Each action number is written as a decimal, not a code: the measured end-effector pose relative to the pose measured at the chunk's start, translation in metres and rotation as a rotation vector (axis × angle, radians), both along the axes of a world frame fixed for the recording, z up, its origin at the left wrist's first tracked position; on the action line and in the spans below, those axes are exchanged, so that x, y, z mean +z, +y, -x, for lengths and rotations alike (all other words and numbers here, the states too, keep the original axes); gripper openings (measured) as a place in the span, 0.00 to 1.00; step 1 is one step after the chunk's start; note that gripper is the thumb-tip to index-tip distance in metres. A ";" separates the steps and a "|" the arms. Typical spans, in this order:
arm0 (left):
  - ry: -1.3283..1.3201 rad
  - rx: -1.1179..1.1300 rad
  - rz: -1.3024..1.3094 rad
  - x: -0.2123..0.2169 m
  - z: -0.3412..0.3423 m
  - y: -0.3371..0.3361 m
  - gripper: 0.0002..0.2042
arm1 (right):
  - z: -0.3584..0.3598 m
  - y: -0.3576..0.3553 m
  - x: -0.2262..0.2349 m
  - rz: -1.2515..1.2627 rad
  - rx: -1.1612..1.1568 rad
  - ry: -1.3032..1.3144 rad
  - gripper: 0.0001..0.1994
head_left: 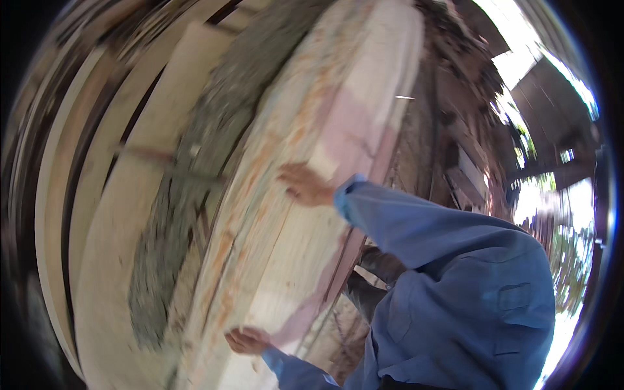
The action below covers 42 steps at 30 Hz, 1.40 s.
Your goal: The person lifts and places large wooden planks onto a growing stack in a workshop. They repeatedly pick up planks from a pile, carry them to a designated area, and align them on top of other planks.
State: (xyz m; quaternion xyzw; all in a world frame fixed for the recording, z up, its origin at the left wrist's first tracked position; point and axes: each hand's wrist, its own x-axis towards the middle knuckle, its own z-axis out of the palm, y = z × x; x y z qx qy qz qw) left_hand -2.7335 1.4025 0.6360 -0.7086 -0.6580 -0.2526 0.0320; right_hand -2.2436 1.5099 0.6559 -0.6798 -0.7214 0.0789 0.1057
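A long, thick timber slab (286,260) runs from the lower left to the top of the head view. It is pale, with orange-brown streaks on its left side and pinkish patches toward the right edge. Palm down, my right hand (307,184) rests on its upper face near the middle, fingers spread apart and nothing held. Lower down, my left hand (249,340) lies on the same slab near the bottom edge of the view. Its fingers are slightly bent and it appears to hold nothing. Motion blurs parts of the picture.
Left of the slab lies a rough, grey bark-covered strip (221,110). Several pale sawn boards (130,240) stand or lie beyond it, with dark gaps between them. Scrap wood (455,136) is piled on the right. Dark-clad legs (380,266) show beside the slab.
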 end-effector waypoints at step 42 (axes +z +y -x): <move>0.200 -0.303 0.653 0.035 -0.318 0.065 0.42 | -0.066 -0.579 0.053 0.788 -1.273 0.563 0.28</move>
